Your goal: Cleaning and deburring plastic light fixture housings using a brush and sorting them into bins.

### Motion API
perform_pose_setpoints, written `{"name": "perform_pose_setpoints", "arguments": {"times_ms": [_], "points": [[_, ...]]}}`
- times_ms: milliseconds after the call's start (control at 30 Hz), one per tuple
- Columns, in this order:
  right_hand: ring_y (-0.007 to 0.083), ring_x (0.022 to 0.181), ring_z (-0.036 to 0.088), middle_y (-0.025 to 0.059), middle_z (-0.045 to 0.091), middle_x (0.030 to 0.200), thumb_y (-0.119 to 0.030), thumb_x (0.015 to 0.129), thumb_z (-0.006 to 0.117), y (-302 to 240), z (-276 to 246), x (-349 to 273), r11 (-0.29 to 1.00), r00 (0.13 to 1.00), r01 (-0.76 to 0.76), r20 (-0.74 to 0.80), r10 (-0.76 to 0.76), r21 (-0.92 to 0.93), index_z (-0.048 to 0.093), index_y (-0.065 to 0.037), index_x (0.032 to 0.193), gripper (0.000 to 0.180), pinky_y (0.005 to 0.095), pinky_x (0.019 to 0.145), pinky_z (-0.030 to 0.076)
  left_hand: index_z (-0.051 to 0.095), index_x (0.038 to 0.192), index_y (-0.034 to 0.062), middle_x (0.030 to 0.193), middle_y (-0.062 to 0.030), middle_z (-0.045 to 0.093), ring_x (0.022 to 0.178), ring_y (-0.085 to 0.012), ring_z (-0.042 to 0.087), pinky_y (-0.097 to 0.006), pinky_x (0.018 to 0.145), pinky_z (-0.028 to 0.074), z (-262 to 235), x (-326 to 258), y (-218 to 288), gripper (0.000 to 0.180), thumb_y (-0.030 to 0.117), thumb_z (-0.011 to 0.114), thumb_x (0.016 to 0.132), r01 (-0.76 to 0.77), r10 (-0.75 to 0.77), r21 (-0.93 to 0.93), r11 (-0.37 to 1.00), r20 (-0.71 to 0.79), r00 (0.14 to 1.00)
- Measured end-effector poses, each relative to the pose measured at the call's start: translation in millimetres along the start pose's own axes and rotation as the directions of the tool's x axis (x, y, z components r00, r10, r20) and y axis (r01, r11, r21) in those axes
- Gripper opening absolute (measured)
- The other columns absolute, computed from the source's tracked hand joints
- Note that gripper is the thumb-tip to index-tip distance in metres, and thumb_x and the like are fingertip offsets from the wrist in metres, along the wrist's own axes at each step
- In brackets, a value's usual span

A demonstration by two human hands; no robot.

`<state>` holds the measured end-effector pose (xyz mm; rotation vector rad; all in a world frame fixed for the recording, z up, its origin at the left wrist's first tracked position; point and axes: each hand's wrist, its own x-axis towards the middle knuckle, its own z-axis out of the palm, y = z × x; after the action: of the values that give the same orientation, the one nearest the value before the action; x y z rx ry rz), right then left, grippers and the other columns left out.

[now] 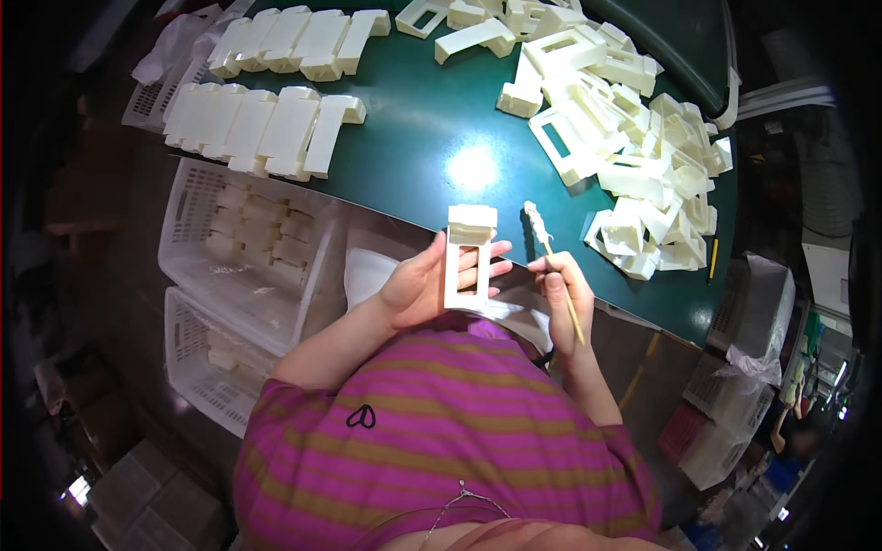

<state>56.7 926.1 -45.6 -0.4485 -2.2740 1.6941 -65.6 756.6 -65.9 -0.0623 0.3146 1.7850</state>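
Note:
My left hand (415, 280) holds a cream plastic housing (453, 275) with a long rectangular window, its fingers showing through the opening from behind. The block-shaped end of the housing points away from me, over the table edge. In my right hand (565, 298) is a thin wooden stick (576, 321), pinched between thumb and fingers. White material is wrapped round its far tip (536, 220). That tip is to the right of the housing, apart from it, above the green table (404, 174).
A jumbled heap of similar cream housings (634, 174) covers the table's right side. Two neat rows of them (276, 129) lie at the left. White crates (308, 275) holding more parts stand below left. A thin yellow stick (714, 259) lies near the right edge. More crates (735, 413) stand at right.

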Motion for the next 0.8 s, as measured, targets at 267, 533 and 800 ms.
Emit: {"name": "perform_pose_setpoints", "arguments": {"times_ms": [267,533,800], "points": [[0.0240,0.069,0.055,0.0116,0.056,0.078,-0.007,0.080,0.060,-9.3,3.0,0.2,0.939,0.987,0.138,-0.037,-0.158,-0.316,0.059,0.000,0.093,0.014,0.0301,0.062,0.043,0.018,0.137,0.0033,0.139,-0.0176,0.028,0.128,-0.0318,0.030,-0.048,0.104,0.029,-7.1,-3.9,-3.1,0.063,0.042,0.038,0.092,0.019,-0.018,0.036,0.999,-0.011,1.000],[0.0242,0.059,0.055,0.0096,0.054,0.073,-0.008,0.075,0.065,-2.7,8.6,-6.6,0.877,0.975,0.150,-0.078,-0.208,-0.457,0.061,-0.003,0.088,0.014,0.0311,0.051,0.043,0.018,0.135,0.0090,0.130,-0.0136,0.038,0.123,-0.0278,0.038,-0.040,0.097,0.037,-6.2,-4.8,-28.5,0.060,0.027,0.052,0.090,0.016,0.033,0.417,0.909,-0.110,0.993],[0.0236,0.062,0.054,0.0112,0.052,0.073,-0.003,0.077,0.062,-4.2,2.1,-22.1,0.894,0.985,0.061,-0.116,-0.125,-0.444,0.060,0.000,0.090,0.014,0.0299,0.054,0.042,0.017,0.135,0.0095,0.130,-0.0124,0.038,0.121,-0.0234,0.040,-0.034,0.093,0.039,-8.6,-4.1,-40.0,0.057,0.020,0.051,0.091,0.071,-0.040,0.396,0.916,-0.086,0.995]]}}
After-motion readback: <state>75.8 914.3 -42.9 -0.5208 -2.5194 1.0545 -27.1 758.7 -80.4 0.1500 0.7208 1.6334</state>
